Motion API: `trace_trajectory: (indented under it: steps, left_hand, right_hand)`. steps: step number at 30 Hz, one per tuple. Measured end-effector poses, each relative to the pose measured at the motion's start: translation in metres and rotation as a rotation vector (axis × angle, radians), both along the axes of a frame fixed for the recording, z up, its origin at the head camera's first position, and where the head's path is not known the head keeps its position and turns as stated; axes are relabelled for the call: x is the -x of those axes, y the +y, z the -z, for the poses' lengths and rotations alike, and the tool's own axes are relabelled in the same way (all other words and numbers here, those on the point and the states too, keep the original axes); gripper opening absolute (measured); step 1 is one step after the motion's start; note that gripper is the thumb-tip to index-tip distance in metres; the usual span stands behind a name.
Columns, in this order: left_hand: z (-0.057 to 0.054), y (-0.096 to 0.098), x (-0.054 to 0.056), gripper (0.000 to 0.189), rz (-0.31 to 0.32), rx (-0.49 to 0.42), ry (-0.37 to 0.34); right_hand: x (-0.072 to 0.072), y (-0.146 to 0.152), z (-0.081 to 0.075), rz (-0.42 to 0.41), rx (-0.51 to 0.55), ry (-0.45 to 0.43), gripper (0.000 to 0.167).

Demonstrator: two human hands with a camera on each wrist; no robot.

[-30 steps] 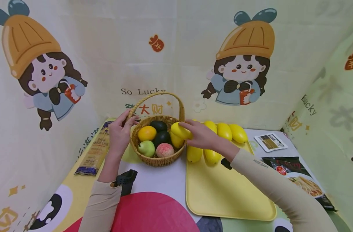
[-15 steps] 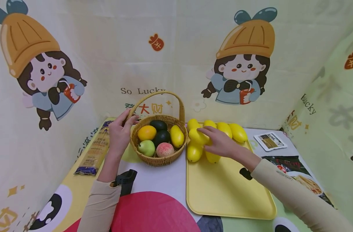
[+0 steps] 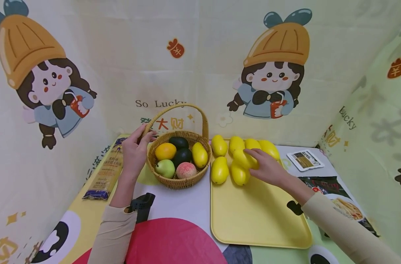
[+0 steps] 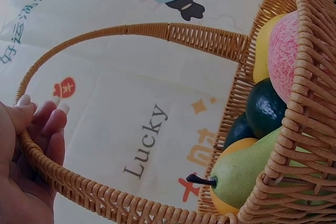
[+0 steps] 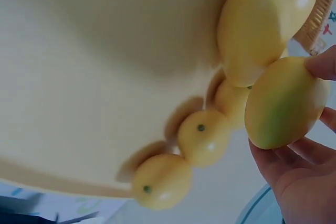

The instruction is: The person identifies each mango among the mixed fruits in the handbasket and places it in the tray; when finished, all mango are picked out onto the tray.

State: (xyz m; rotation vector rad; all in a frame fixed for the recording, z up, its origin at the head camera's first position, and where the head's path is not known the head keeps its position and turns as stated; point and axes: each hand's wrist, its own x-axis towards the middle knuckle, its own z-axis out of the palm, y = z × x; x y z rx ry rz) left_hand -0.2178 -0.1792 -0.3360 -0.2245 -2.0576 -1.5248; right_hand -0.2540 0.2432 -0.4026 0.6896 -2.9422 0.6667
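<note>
My left hand (image 3: 133,156) grips the left side of the arched handle (image 3: 205,126) of a wicker basket (image 3: 179,182). Inside lie a yellow mango (image 3: 199,154), an orange fruit (image 3: 165,151), two dark avocados (image 3: 181,157), a green pear (image 3: 165,168) and a pink peach (image 3: 186,170). A mango (image 5: 283,103) with a greenish patch is held in the fingers of my right hand (image 3: 268,169), above the yellow tray (image 3: 260,220). Several more mangoes (image 3: 219,170) lie in two rows at the tray's far end, partly hidden behind the held one.
Left of the basket lies a long pasta packet (image 3: 106,170). To the tray's right are a small white packet (image 3: 305,160) and a dark noodle packet (image 3: 339,205), partly covered by the right sleeve. A printed cloth wall (image 3: 207,73) stands close behind.
My right hand has carried the mango from over the basket's right rim rightward to above the tray's mangoes. The left hand keeps its hold on the handle.
</note>
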Motion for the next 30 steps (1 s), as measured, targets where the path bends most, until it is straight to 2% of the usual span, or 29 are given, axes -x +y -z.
trace_trajectory:
  steps: [14,19,24,30]
  left_hand:
    - [0.004,-0.001,0.002,0.035,-0.006,0.006,-0.005]
    - [0.005,-0.002,0.003,0.035,-0.011,0.008,-0.003]
    - [0.005,-0.002,0.003,0.035,0.003,-0.003,0.0]
    - [0.005,-0.002,0.004,0.034,0.0,-0.007,-0.001]
  right_hand:
    - [-0.018,0.032,0.011,0.15,0.021,-0.001,0.069]
    - [-0.024,0.032,0.022,0.17,0.01,-0.023,0.067]
    - [-0.028,0.028,0.031,0.168,-0.014,0.01,0.065]
    - [-0.028,0.023,0.035,0.226,-0.015,-0.008,0.07]
